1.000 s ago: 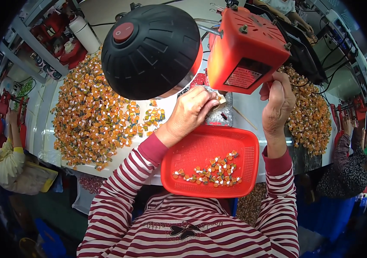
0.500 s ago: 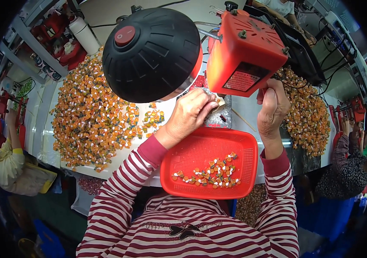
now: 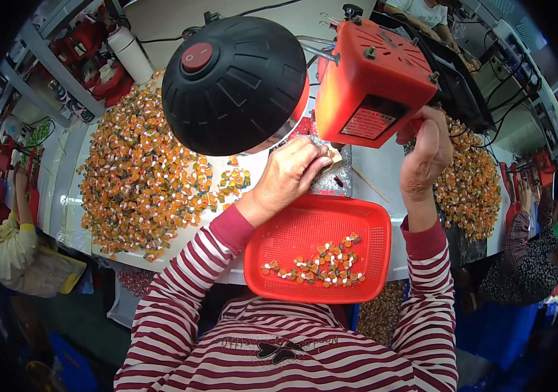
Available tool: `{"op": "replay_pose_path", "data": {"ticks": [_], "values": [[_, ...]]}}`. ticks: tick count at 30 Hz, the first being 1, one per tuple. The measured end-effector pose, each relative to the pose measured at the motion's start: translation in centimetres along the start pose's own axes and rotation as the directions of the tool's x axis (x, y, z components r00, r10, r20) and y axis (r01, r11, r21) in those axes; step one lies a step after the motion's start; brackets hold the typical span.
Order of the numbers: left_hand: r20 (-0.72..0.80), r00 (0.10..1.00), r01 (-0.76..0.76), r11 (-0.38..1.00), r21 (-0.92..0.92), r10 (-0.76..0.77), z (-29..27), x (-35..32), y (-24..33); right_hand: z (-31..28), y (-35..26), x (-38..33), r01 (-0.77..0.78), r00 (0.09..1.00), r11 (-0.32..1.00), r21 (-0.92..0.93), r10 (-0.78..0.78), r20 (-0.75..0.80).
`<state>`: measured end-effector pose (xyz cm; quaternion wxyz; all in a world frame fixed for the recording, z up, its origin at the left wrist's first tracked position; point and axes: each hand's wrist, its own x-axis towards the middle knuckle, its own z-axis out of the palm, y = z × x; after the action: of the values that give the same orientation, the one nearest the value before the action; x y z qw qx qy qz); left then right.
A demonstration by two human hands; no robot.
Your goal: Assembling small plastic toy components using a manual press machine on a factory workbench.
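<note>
My left hand [image 3: 289, 175] is closed in a pinch below the red machine [image 3: 372, 85], its fingertips beside a small pale piece [image 3: 335, 161] on the machine's base. Whatever sits between thumb and forefinger is too small to make out. My right hand [image 3: 425, 155] curls its fingers round a red handle [image 3: 407, 134] at the machine's right side. Below both hands is a red plastic basket [image 3: 269, 228] with small orange, white and green pieces [image 3: 328, 262] in its lower part. A thin stick [image 3: 369, 183] lies between the hands.
A large heap of similar pieces [image 3: 141, 176] covers the table at left, and another heap [image 3: 468, 179] lies at right. A black domed lamp [image 3: 236, 85] hangs over the left hand. A white bottle [image 3: 128, 55] stands at the back left. Other people work at both sides and behind.
My right hand has moved a little up and to the right with the handle. My left hand stays almost where it was, and the basket's pieces look the same.
</note>
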<state>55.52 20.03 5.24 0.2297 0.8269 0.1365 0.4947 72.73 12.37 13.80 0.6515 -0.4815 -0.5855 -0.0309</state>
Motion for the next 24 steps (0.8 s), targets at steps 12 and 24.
{"op": "replay_pose_path", "data": {"ticks": [12, 24], "values": [[0.199, 0.977, 0.085, 0.996, -0.037, -0.076, -1.9, -0.3, 4.4, -5.3, 5.8, -0.6, -0.483, 0.719, 0.811, -0.330, 0.583, 0.380], [0.154, 0.958, 0.255, 0.965, -0.058, -0.244, -1.0, 0.4, 6.7, -10.0, 2.4, -5.2, 0.121, 0.758, 0.831, -0.543, 0.277, 0.591]]}}
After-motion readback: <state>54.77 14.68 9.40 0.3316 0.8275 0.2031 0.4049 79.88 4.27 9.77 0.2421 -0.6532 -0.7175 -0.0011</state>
